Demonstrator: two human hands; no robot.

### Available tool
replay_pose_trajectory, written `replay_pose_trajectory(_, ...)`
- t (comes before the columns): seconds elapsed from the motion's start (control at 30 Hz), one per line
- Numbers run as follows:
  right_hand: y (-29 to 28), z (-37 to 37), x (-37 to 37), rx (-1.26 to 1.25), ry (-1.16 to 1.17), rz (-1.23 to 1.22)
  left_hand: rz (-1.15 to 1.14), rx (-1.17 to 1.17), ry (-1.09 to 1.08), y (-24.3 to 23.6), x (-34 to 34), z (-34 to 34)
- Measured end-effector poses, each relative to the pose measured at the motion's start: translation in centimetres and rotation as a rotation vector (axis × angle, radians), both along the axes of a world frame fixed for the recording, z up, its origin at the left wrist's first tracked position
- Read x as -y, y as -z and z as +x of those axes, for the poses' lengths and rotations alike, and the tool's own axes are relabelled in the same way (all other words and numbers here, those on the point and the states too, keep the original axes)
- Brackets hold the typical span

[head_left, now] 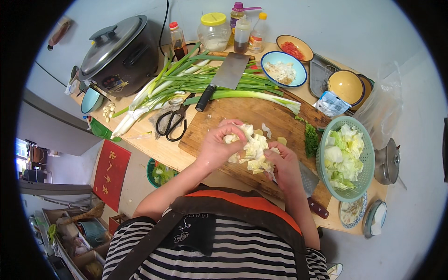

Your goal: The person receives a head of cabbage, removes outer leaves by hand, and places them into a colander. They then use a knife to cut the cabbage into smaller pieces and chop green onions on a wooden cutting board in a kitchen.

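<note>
Loosely ruffled leaves [255, 148] over wooden board [212, 122]

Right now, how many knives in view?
2: a black-handled knife with its blade over the scallions, and a brown-handled knife beside the right hand. Scallions could hide more.

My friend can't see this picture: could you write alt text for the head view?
A person's left hand and right hand hold pale leafy vegetable over a wooden board. At right stands a colander of leaves; beyond lie green onions and a cleaver.
</note>
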State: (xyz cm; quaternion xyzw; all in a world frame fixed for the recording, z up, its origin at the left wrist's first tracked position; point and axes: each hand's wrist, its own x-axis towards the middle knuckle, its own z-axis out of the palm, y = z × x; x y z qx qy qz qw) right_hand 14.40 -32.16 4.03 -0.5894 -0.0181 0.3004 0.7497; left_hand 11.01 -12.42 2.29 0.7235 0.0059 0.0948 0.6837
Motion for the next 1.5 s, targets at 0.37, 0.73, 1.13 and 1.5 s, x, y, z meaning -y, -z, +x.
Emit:
replay_pose_trajectory(0.37, -0.7, -0.9, -0.3, 0.338, -0.055, -0.211, 0.121, -0.081, 0.127, -2.1, 0.4, -0.2)
replay_pose_trajectory(0.73, -0.3, 0.3, 1.6, -0.015, 0.179, 0.285, -0.747, -0.394, 0.125, -0.7, -1.2, 0.0)
replay_pose_trajectory(1.13, 2.4, -0.5, 1.4, -0.146, -0.048, 0.332, -0.207, -0.263, 0.217, -0.7, 0.6, -0.2)
replay_pose_trajectory(1.5, 2.4, -1.2, 1.2, -0.351, 0.031, 0.495, 0.546, -0.021, 0.43, -5.2, 2.7, -0.2)
